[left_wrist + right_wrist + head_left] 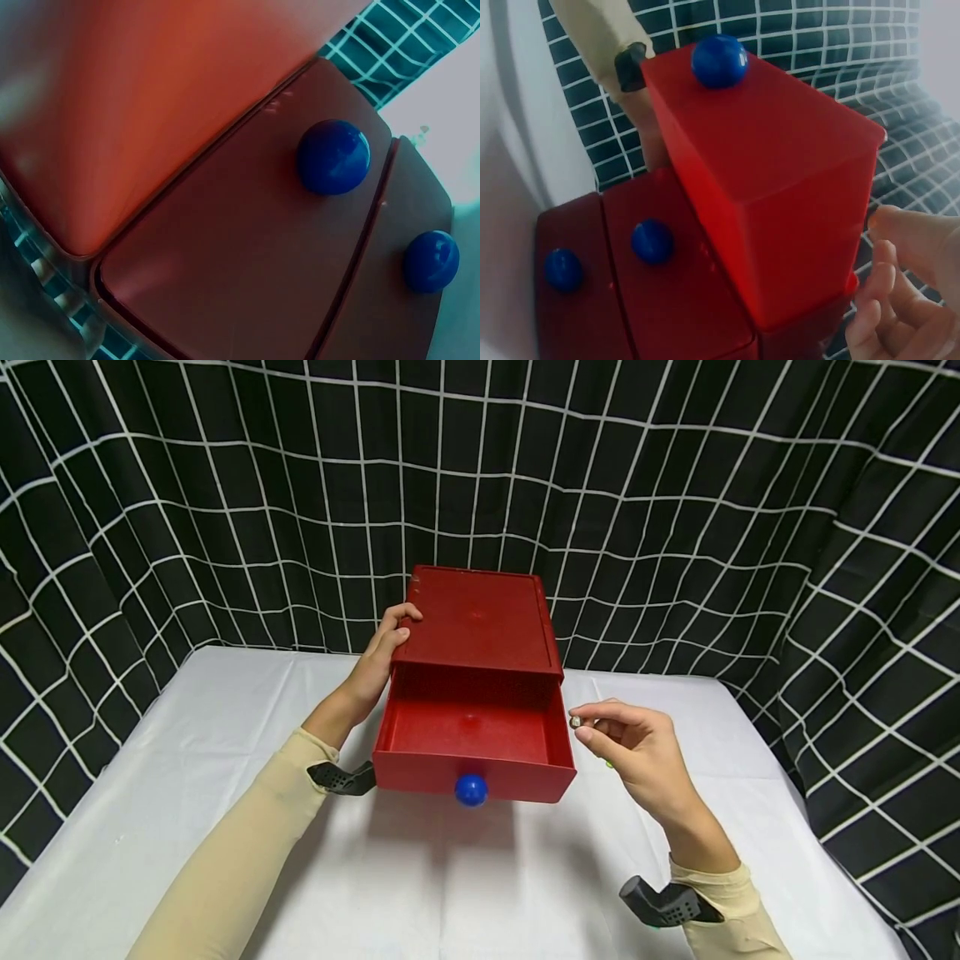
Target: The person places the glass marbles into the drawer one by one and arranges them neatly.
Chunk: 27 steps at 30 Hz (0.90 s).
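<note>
A red drawer cabinet [480, 618] stands mid-table, its top drawer [474, 777] pulled out, with a bare floor inside and a round blue knob [471, 790] in front. My left hand [372, 664] rests against the cabinet's left side, thumb and forefinger reaching over the top edge. Just right of the open drawer, my right hand [637, 747] pinches a small shiny silvery piece [576, 722] between thumb and forefinger; its exact kind I cannot tell. In the right wrist view, the right fingers [885, 277] show beside the drawer's outer wall.
Below the open drawer sit two closed drawers with blue knobs [334, 157]. White cloth [225, 727] covers the table. A black curtain with a white grid [480, 468] surrounds the back and sides. Dark devices [663, 902] are strapped at both wrists.
</note>
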Available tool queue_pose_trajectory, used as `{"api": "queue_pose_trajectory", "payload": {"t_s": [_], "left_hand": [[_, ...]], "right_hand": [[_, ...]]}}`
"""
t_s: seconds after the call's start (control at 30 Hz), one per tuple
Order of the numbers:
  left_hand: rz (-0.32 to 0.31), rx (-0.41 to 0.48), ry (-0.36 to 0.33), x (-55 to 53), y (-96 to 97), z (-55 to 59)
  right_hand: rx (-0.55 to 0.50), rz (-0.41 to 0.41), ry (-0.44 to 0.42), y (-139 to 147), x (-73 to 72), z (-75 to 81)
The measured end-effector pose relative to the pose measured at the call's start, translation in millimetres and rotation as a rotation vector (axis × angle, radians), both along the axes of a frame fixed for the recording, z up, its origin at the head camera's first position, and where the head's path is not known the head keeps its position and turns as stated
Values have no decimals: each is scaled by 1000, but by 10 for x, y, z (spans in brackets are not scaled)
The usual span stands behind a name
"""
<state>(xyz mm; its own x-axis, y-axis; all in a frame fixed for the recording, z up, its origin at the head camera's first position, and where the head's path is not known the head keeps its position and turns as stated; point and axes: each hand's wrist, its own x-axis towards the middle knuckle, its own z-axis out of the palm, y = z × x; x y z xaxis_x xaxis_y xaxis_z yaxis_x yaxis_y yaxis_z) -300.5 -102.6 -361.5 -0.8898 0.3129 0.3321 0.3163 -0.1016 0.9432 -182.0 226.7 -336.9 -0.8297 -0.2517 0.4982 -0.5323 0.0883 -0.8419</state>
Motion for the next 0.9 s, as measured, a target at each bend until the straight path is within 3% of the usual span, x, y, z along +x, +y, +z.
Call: {"api": "queue_pose_trajectory", "payload": {"t_s": [0.9], "left_hand": [[-1,4,-5,16,3,14]], "right_hand": [[82,114,13,-102,53,-37]]}}
